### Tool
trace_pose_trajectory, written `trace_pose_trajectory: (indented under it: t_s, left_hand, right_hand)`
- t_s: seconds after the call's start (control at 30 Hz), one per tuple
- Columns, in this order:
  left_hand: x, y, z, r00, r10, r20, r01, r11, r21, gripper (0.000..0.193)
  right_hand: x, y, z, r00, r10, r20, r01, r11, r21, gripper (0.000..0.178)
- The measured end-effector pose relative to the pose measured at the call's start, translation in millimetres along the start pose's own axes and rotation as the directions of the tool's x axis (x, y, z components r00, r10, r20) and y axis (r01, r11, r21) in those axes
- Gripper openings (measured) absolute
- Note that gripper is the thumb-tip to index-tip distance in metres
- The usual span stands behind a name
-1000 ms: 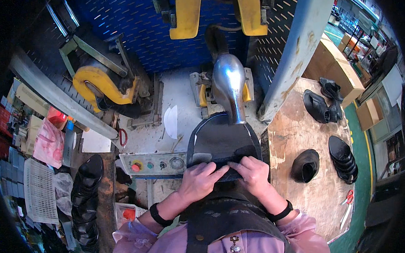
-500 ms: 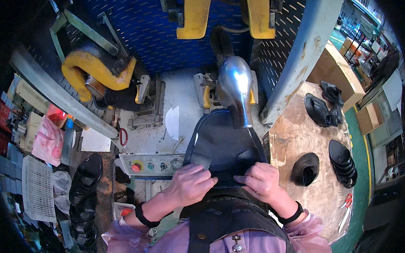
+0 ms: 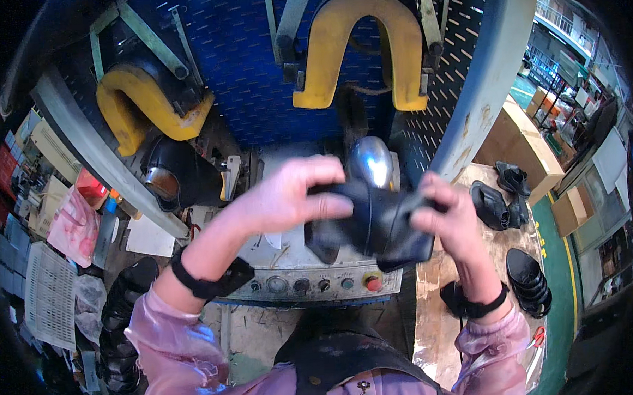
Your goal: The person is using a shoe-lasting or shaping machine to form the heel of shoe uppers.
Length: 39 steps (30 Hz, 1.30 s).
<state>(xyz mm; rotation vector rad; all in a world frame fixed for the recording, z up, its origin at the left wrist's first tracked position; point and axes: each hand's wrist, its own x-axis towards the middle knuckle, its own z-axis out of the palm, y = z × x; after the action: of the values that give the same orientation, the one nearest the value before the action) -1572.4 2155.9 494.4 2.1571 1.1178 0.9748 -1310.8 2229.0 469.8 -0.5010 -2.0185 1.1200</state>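
Observation:
A black leather shoe upper, blurred by motion, is held over the front of a shiny metal shoe form. My left hand has its fingers and thumb around the upper's left edge. On the opposite side, my right hand pinches the right edge between bent fingers and thumb. The upper covers the lower part of the form; only the form's rounded top shows. Above it hangs a yellow U-shaped clamp.
At left, another yellow clamp sits above a black upper on a second form. A control panel runs along the machine's front. Stacked black uppers lie at left; more uppers and red-handled scissors rest at right.
Both hands have moved forward and up from near my apron. The upper, spread open before, is now folded around at the metal form. The machine's panel shows more fully.

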Motion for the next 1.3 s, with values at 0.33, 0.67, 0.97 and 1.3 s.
trace_pose_trajectory:
  t_s: [0.33, 0.67, 0.97, 1.3]
  left_hand:
    - [47.4, -55.0, 17.3, 0.871, -0.461, -0.167, 0.172, 0.607, -0.776, 0.015]
    - [54.1, -74.7, 29.3, 0.798, -0.575, -0.181, 0.126, 0.453, -0.882, 0.009]
    - [65.1, -27.7, 27.9, 0.848, -0.159, -0.506, 0.069, 0.979, -0.193, 0.028]
    - [64.7, -20.8, 27.3, 0.949, -0.186, -0.254, 0.180, 0.983, -0.046, 0.065]
  right_hand:
    - [51.7, 43.7, 22.9, 0.877, 0.463, -0.130, -0.222, 0.630, 0.744, 0.013]
    - [60.6, 59.2, 34.1, 0.796, 0.548, -0.257, -0.213, 0.651, 0.729, 0.017]
    - [58.4, 63.4, 27.6, 0.861, 0.356, -0.364, -0.102, 0.822, 0.561, 0.016]
    - [-67.2, 97.5, 68.4, 0.786, 0.617, -0.043, -0.280, 0.417, 0.865, 0.051]
